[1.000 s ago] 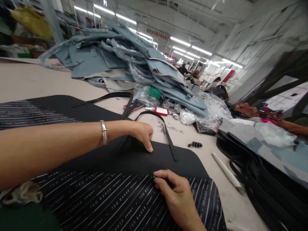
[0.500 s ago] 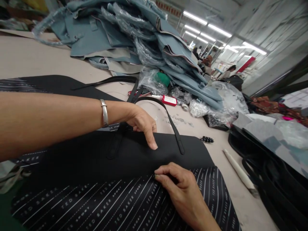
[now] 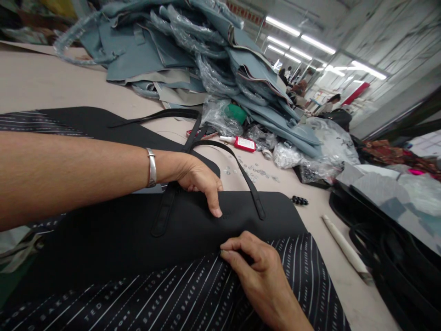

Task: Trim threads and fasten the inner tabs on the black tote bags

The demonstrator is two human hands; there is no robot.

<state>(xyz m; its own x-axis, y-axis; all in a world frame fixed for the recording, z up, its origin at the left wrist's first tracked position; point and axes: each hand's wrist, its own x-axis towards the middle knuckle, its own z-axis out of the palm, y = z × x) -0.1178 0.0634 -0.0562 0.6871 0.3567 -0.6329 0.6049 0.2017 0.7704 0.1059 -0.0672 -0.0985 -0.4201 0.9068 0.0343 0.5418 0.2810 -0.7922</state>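
A black panel [image 3: 117,230] with two strap handles lies in front of me, joined to black lining fabric [image 3: 179,294] printed with white lines and lettering. My left hand [image 3: 201,181], with a silver bangle on the wrist, grips the panel's top edge, thumb on its face and fingers hidden behind. Below it, my right hand [image 3: 260,269] pinches at the seam between panel and lining; something tiny shows at the fingertips, too small to make out. One thin strap [image 3: 246,177] arches up to the right of my left hand.
Blue-grey bag pieces [image 3: 161,50] in plastic are heaped at the back. A red-and-white bottle [image 3: 244,144] and small clear rings [image 3: 258,172] lie on the table [image 3: 51,87]. Right are a pale stick [image 3: 344,246] and black straps [image 3: 386,276]. People are visible far off.
The panel's lower left part has spread further down over the lining, and the left strap end sits slightly lower. Both hands keep nearly the same hold; the background has shifted slightly right.
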